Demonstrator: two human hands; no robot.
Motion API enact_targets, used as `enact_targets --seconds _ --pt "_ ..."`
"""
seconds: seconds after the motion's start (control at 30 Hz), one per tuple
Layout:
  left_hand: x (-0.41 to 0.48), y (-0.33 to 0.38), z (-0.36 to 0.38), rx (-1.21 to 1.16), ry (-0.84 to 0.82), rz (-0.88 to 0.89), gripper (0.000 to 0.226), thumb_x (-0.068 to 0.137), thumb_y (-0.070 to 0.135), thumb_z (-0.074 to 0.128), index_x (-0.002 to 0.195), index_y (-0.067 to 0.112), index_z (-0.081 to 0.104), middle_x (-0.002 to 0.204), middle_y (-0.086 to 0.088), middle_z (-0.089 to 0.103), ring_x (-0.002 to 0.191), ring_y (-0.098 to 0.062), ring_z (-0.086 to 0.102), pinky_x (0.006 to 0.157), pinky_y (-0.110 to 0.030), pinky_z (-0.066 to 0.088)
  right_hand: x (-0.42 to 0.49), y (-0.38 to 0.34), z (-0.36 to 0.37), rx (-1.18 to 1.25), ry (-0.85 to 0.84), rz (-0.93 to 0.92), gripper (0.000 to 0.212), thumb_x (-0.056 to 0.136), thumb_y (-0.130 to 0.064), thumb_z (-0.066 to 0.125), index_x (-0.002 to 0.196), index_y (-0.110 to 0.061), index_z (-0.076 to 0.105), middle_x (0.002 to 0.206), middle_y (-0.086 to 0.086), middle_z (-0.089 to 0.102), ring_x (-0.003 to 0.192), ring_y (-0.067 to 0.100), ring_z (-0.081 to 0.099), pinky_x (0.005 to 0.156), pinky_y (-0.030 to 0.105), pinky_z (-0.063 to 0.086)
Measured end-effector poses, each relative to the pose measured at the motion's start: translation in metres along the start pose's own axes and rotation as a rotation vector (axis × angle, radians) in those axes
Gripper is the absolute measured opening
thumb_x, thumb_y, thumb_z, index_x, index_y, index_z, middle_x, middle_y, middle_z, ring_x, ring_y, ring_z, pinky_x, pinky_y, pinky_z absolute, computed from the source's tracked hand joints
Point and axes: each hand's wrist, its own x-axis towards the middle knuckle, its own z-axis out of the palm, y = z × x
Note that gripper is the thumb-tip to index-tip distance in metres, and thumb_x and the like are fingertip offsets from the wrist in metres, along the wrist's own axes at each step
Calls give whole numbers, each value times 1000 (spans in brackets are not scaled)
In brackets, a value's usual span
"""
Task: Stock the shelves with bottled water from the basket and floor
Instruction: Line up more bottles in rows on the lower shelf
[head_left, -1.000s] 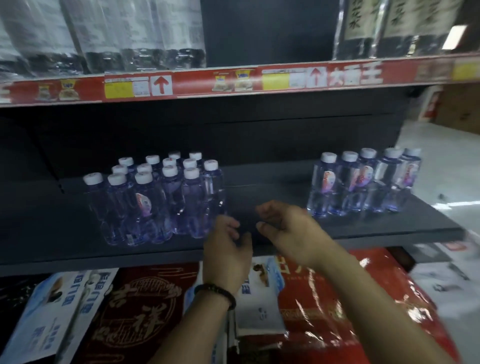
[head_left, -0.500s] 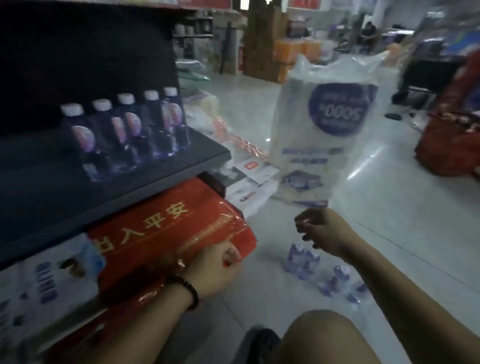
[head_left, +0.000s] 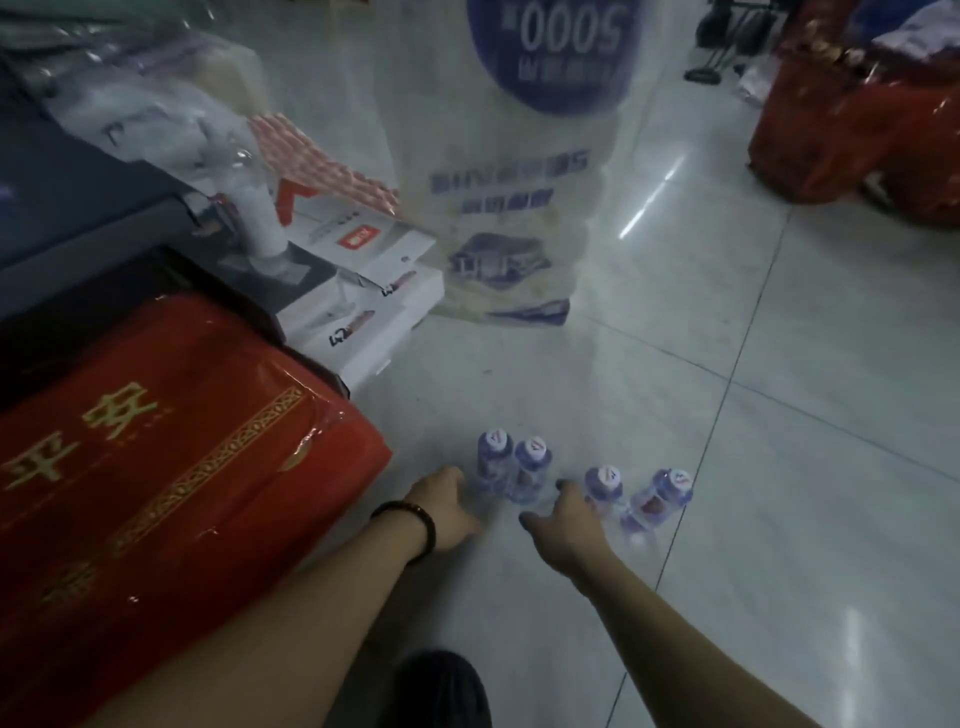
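Here, four water bottles (head_left: 530, 467) are seen on the tiled floor (head_left: 779, 415) — three upright, one tilted. The left hand (head_left: 447, 506) is set against the nearest pair, though a grip cannot be told. The right hand (head_left: 566, 525) is spread open beside the third — nothing is lifted. All four are judged unshelved.

Bluish clear bottles (head_left: 496, 462) on a pale grey tiled floor (head_left: 779, 415)
White caps (head_left: 497, 439); package (head_left: 182, 467) at left red with gold lettering and patterned border; bag (head_left: 519, 182) at upper centre white with dark blue disc.
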Motion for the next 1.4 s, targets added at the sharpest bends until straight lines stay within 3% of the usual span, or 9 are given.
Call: enact_targets --seconds 0.23,0.37,0.53,0.67,0.87,1.0,1.17,1.27,1.4 --pt "86 16 20 -256 136 1 91 80 24 84 157 20 36 149 -8 57 133 -31 58 112 -42 48 68 7 43 189 102 -26 84 97 -23 67 165 -15 18 154 11 52 139 34 54 116 45 43" --pt "111 22 32 -273 138 73 36 84 22 82 117 22 69 117 -4 75 110 -29 70 102 -52 58 71 13 50 258 195 -43 46 99 -14 64 138 -14 40 120 12 65 105 32 65 85 38 48" --pt "106 6 43 -304 108 121 62 87 22 84 141 27 53 133 3 65 122 -22 63 107 -46 55 66 27 55 216 230 -76 60 87 -42 82 114 -34 29 109 5 59 88 27 66 76 43 55" --pt "86 -12 44 -351 71 111 66 84 19 89 138 24 52 136 -1 64 125 -24 61 109 -49 54 64 31 53 68 124 -123 46 83 -36 87 113 -23 55 110 4 68 94 24 65 78 33 49" --pt "42 -44 51 -541 131 147 50 90 21 83 133 31 59 128 8 70 120 -16 67 101 -36 56 40 25 46 -18 -35 -185 60 84 -36 87 132 -17 57 122 2 67 109 27 66 87 32 49" --pt "1 -51 27 -675 195 146 39 91 32 80 126 35 63 124 8 73 117 -14 68 105 -45 56 9 -8 21 -56 -124 -263 68 78 -52 83 133 -25 53 117 5 71 93 29 73 84 45 62" --pt "-74 -53 -25 -928 351 264 35 100 41 70 134 39 61 132 8 72 121 -13 70 98 -40 60 -53 -89 -16 -76 -287 -463 56 84 -13 78 130 -29 51 107 2 72 83 22 76 79 46 66" --pt "-135 -66 -61 -995 455 312 58 92 51 77 143 41 51 138 10 68 128 -17 67 91 -36 61 -103 -145 -30 -101 -368 -605 56 89 -8 76 136 -25 50 108 1 71 80 22 78 68 36 66" --pt "-226 -98 -109 -1003 647 383 62 82 30 89 134 31 55 125 7 75 118 -17 72 97 -41 59 -177 -215 -28 -103 -446 -804 44 96 -25 77 132 -30 52 101 -4 74 72 13 78 60 25 59"
